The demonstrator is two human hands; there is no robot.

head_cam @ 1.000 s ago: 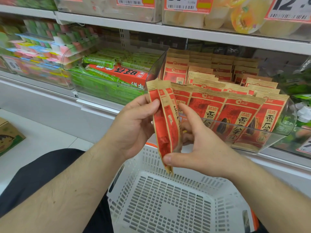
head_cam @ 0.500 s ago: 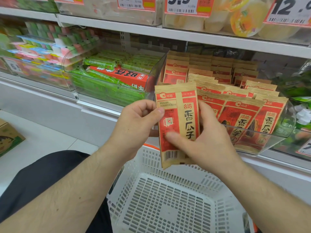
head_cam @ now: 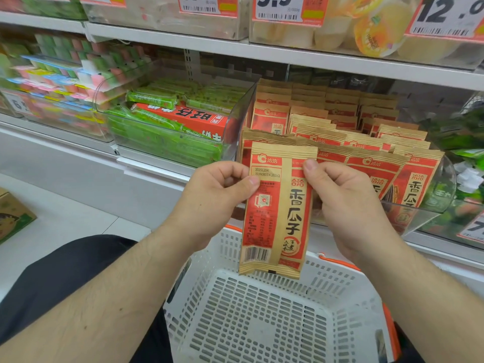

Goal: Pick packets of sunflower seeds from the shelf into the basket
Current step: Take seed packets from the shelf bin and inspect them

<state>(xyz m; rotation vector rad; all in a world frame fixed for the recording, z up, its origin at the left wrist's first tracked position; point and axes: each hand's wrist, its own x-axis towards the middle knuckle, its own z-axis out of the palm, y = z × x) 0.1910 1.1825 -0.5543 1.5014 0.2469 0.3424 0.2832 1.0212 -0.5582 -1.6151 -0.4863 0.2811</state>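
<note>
— What's nearest?
— A white slotted basket (head_cam: 262, 323) with orange handles, low and near.
— And above it?
— Both hands hold upright one packet of sunflower seeds (head_cam: 277, 210), back side facing: the left hand (head_cam: 217, 203) pinches its left edge between thumb and curled fingers, the right hand (head_cam: 345, 203) pinches its right edge. It reads 洽洽, 香瓜子, "20251204", over a barcode.
— Farther?
— More packets (head_cam: 366, 142) stand in a clear shelf bin (head_cam: 429, 205). Left, a red box (head_cam: 188, 119) among green packs (head_cam: 162, 142). Price tags above read "9.9" (head_cam: 279, 6) and "12." (head_cam: 445, 17).
</note>
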